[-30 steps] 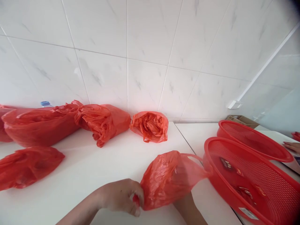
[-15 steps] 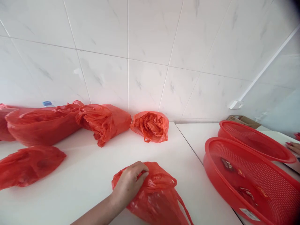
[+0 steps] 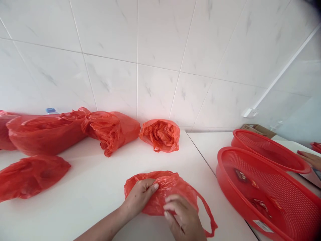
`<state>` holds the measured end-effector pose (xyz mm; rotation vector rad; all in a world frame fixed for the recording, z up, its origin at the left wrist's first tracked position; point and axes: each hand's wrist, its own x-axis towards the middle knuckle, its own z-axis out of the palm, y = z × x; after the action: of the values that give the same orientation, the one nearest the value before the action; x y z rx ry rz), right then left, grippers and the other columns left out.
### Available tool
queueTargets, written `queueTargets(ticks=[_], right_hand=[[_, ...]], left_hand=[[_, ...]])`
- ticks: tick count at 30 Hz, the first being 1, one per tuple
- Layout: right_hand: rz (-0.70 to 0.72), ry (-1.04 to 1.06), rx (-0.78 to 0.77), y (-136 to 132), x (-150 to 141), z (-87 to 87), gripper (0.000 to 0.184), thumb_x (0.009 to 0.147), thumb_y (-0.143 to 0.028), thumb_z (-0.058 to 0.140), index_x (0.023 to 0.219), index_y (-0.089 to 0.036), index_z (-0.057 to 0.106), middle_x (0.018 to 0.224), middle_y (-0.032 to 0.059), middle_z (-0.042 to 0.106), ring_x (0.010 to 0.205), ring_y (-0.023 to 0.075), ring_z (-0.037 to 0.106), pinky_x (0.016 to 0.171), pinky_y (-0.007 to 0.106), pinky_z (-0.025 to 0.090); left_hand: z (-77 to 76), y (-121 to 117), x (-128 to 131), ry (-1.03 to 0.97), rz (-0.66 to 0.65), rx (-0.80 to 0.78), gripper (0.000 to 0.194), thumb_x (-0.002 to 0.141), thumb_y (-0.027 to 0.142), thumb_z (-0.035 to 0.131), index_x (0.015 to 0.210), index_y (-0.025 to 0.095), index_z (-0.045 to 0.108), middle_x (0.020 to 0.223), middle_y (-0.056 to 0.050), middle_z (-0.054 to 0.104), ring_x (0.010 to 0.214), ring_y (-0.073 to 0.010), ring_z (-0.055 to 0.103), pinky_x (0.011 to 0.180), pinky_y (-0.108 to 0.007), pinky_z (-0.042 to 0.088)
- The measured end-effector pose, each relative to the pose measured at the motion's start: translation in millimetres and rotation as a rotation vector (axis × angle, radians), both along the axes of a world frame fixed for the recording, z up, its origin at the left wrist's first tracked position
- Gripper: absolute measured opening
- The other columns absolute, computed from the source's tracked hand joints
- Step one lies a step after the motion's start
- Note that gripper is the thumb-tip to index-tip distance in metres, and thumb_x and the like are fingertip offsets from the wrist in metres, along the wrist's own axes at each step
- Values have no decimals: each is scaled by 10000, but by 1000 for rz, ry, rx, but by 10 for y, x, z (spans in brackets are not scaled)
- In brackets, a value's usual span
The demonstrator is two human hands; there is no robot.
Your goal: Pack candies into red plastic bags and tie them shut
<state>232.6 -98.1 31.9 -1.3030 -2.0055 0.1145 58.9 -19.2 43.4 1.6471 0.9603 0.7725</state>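
A thin red plastic bag lies crumpled on the white table in front of me, its handle loop trailing to the right. My left hand is closed on the bag's left side, with the thumb pressing the film against the fingers. Over the bag's near right part is my right hand, fingers curled but apart and slightly blurred. I cannot tell whether its fingertips touch the plastic. What the bag contains, if anything, does not show.
Several bunched red bags line the tiled wall, and another red bag lies at left. Two red mesh baskets stand at right; the nearer basket holds small wrapped packets. Another person's hand is at the far right.
My right hand has come into view over the bag. The bag has been pulled up shorter and its handle loop now spreads to the right. My left hand keeps its grip.
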Motion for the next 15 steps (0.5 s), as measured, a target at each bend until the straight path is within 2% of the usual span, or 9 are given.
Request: queueTargets(ticks=[2, 4, 6, 8, 10, 11, 13, 15], right_hand=[[-56, -124, 53, 95, 11, -39, 298, 869, -253, 464, 1133, -197, 592, 1208, 122, 610, 1059, 212, 617, 809, 296, 557], [-143, -286, 28, 149, 27, -124, 429, 842, -265, 520, 1261, -171, 518, 1239, 150, 590, 1034, 249, 633, 756, 317, 570], [-209, -420, -87, 158, 52, -211, 367, 818, -274, 558, 1175, -191, 584, 1071, 115, 669, 815, 238, 686, 604, 308, 570], [-259, -491, -185, 127, 82, -253, 171, 810, -279, 571, 941, -216, 661, 875, 64, 685, 623, 210, 665, 491, 301, 531], [-276, -486, -199, 78, 98, -223, 134, 826, -319, 561, 795, -224, 651, 803, 47, 661, 562, 198, 640, 447, 297, 499], [-267, -458, -170, 57, 94, -184, 163, 841, -348, 548, 815, -223, 650, 808, 50, 656, 570, 198, 639, 449, 298, 495], [-211, -368, -73, 47, 56, -76, 228, 881, -364, 498, 977, -215, 640, 906, 72, 660, 685, 205, 660, 522, 295, 519], [-162, -255, -7, 102, -12, 32, 278, 922, -292, 422, 1122, -205, 593, 1016, 92, 650, 839, 201, 656, 638, 285, 533]], left_hand=[[0, -8, -4, -51, -15, -54, 418, 881, 488, 445, 604, 194, 554, 582, 16, 536, 530, -133, 462, 511, -233, 334], [4, -3, -21, -177, 72, -132, 393, 866, 517, 470, 688, 193, 601, 648, 2, 597, 598, -157, 537, 569, -244, 406], [20, 28, -57, -345, 229, -181, 372, 855, 531, 490, 800, 191, 629, 737, -16, 649, 687, -184, 593, 650, -270, 460], [51, 74, -102, -465, 348, -171, 350, 853, 520, 510, 894, 192, 625, 840, -31, 676, 754, -192, 614, 695, -281, 481], [88, 107, -131, -509, 382, -150, 314, 855, 490, 532, 940, 198, 609, 945, -43, 678, 801, -186, 617, 705, -273, 484], [103, 110, -131, -511, 379, -144, 290, 857, 472, 540, 942, 201, 601, 986, -47, 674, 827, -183, 616, 716, -268, 482], [126, 82, -101, -504, 360, -140, 249, 858, 441, 552, 909, 200, 587, 1043, -58, 663, 885, -186, 611, 757, -273, 481], [145, 21, -48, -512, 341, -153, 223, 847, 417, 571, 853, 194, 570, 1052, -62, 658, 909, -189, 605, 788, -283, 478]])
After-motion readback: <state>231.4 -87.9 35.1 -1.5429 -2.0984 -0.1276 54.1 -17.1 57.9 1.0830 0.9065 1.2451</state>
